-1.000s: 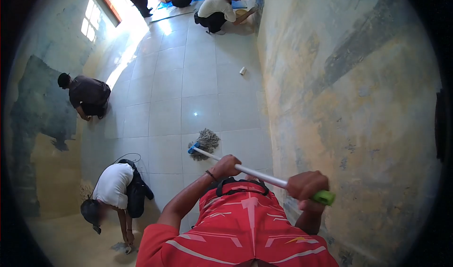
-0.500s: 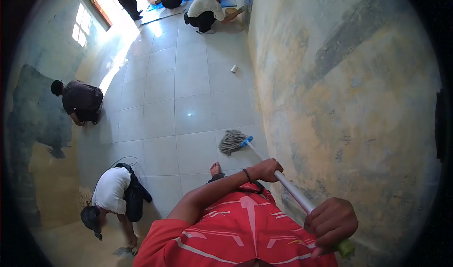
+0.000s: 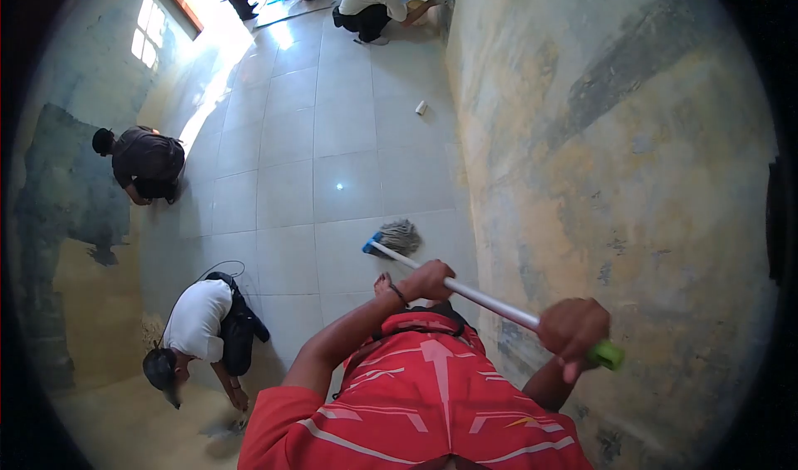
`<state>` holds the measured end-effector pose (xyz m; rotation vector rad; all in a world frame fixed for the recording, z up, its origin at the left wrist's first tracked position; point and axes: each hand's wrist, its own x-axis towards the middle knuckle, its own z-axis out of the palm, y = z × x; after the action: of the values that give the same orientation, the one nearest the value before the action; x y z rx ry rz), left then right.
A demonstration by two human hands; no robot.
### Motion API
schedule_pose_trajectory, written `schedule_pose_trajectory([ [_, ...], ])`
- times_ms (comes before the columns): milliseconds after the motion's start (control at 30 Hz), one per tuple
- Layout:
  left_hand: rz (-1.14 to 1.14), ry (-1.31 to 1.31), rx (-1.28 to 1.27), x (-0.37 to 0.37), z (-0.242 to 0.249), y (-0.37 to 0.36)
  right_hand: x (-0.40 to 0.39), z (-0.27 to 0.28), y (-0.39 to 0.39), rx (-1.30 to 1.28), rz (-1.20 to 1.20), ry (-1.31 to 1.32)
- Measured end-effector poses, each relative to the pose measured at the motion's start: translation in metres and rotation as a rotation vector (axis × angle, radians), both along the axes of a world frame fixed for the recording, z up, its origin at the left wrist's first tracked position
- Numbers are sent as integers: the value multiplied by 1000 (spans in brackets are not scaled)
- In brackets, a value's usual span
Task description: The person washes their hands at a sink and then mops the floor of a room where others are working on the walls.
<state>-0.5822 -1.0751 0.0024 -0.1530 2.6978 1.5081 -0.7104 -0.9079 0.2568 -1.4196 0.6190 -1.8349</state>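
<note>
Nearest, the right grip [image 3: 573, 330] is wrapped around the handle [image 3: 492, 303] by its green end [image 3: 607, 354]; the left grip [image 3: 431, 280] clasps it lower down. Farther off on the floor [image 3: 287, 196], the mop head [image 3: 401, 236] now trails right of its blue socket [image 3: 371, 243], not left, suggesting a reversed stroke.

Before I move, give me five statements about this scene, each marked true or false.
1. Your left hand grips the handle nearer the strands than your right hand. True.
2. The handle's end piece is red. False: it is green.
3. The strands are grey. True.
4. The small white object touches the strands. False: it lies apart from them, on the floor.
5. You wear a dark band just behind your left hand. True.
</note>
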Motion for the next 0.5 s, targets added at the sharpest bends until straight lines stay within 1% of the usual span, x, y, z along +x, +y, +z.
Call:
schedule_pose_trajectory([
  [67,103,79,-44,24,-22,-20,7,-17,-12,143,0,35],
  [100,96,23,-75,36,-28,-31,13,-18,-22,184,20,55],
  [133,85,-32,-108,48,-30,-41,21,-19,-32,223,35,74],
  [200,103,-3,-128,69,-31,-55,35,-23,-41,262,23,141],
  [233,134,-10,-88,76,-32,-59,42,-25,-45,248,-2,119],
  [267,116,-16,-87,79,-33,-59,46,-25,-44,250,-18,110],
  [333,134,8,-142,79,-23,-59,49,-19,-41,281,-25,205],
  [400,125,47,-140,65,-23,-48,45,-10,-31,250,-89,182],
  [467,80,144,-163,40,-12,-29,35,8,-13,161,-224,7],
  [500,56,116,-143,23,-5,-15,25,15,-4,67,-208,-3],
])
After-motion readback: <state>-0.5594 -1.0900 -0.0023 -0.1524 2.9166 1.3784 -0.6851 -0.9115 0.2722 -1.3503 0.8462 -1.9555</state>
